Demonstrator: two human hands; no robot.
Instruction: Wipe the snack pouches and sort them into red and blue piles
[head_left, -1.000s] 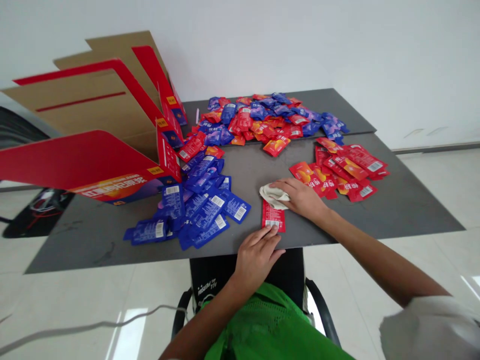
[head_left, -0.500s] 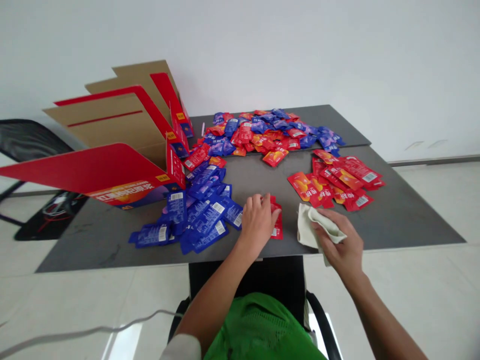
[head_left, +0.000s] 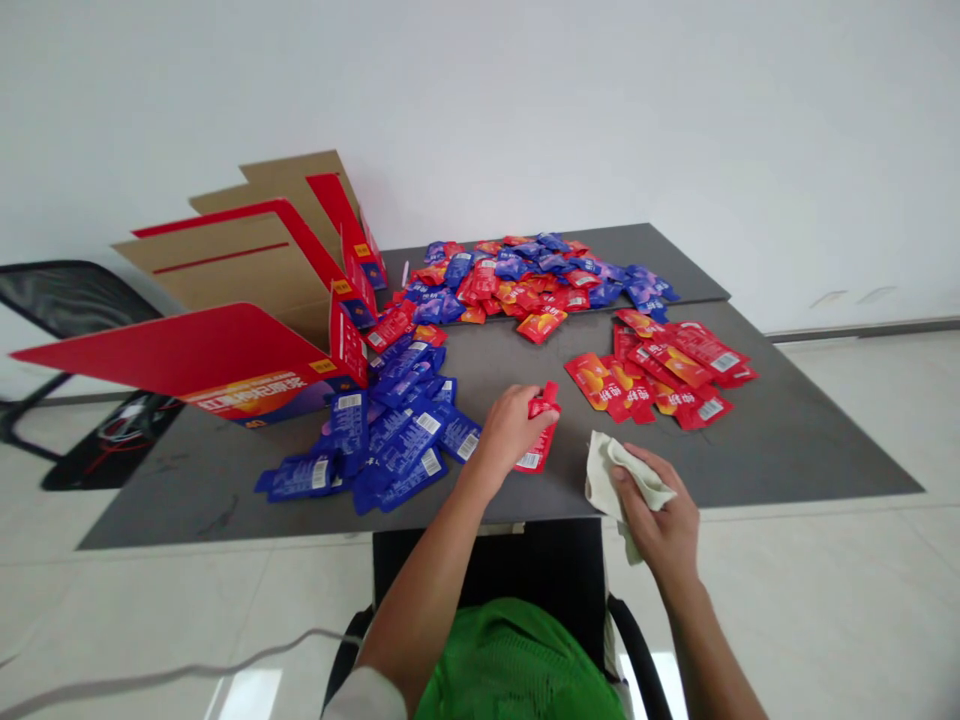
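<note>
Near the front of the grey table, my left hand grips a red pouch by its upper part, and a white barcode label shows on its lower end. My right hand is closed around a folded whitish cloth at the table's front edge. Left of my left hand lies a heap of blue pouches, many with barcodes facing up. A group of red and orange pouches is spread beyond my right hand.
A mixed pile of red and blue pouches covers part of the table's back. Open red cardboard boxes stand at the left with raised flaps. Behind them is a black mesh chair. The table ends close to the wall.
My left hand has tightened on the red pouch and tilted it. My right hand has shifted slightly left and down with the cloth. The whole view has moved a little.
</note>
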